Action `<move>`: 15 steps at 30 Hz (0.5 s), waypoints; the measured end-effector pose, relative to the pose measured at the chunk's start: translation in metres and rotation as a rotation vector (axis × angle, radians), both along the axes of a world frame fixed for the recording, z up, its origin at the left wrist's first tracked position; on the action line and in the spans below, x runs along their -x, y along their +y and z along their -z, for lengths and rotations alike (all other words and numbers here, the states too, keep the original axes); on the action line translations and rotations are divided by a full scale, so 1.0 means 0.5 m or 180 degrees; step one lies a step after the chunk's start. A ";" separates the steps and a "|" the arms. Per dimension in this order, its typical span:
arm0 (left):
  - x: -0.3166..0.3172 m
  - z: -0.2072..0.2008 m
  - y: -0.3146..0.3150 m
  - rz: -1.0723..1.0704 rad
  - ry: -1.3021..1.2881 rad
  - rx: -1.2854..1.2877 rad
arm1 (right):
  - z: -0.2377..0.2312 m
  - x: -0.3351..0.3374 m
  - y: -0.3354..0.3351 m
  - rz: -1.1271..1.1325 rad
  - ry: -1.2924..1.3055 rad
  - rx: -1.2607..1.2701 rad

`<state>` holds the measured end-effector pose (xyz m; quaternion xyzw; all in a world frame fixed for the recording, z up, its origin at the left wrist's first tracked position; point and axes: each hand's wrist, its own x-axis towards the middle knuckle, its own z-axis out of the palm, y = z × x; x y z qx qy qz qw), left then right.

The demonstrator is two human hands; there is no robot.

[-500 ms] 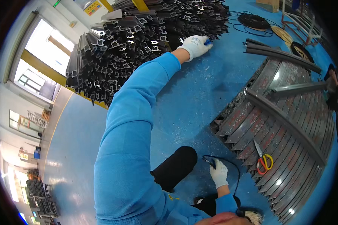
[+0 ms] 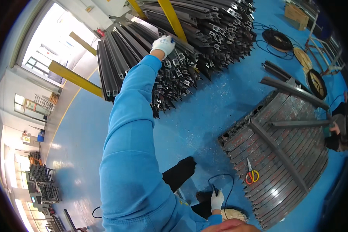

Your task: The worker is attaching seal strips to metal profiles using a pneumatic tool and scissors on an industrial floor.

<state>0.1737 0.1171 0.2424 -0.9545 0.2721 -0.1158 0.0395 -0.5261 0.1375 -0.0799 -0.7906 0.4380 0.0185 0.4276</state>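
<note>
My left hand [image 2: 164, 45], in a white glove, is at the end of a long blue sleeve over the top of a big stack of dark metal profiles [image 2: 121, 54]. Its fingers are curled, and a small dark-blue bit shows at their tips; what it is I cannot make out. Low down, my right hand [image 2: 217, 201], also gloved in white, closes round a slim black piece with a black cord [image 2: 232, 181] looping from it. To its right, scissors [image 2: 252, 176] with red and yellow handles lie on a flat layer of grey metal strips [image 2: 282, 170].
Yellow posts [image 2: 173, 21] stand at the stack. Loose dark bars [image 2: 278, 156] lie across the grey strips. Black coils [image 2: 277, 40], a cardboard box [image 2: 296, 16] and a metal frame [image 2: 324, 50] are at the far right. Another person's hand [image 2: 335, 129] shows at the right edge.
My left hand has moved left, from beside the stack's front ends to over its top. My right hand has shifted lower, still with the corded piece. The whole view has turned.
</note>
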 end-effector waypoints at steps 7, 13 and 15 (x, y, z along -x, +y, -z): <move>-0.279 -0.023 0.118 -0.0231 0.0217 0.0522 | -0.055 0.110 -0.049 0.0498 0.0466 -0.0326; -0.432 -0.003 0.114 -0.0192 0.0077 0.0180 | -0.006 0.074 -0.025 0.0486 0.1127 -0.0375; -0.458 0.005 0.107 -0.0163 0.0039 0.0033 | -0.019 0.040 -0.021 0.0536 0.1272 -0.0522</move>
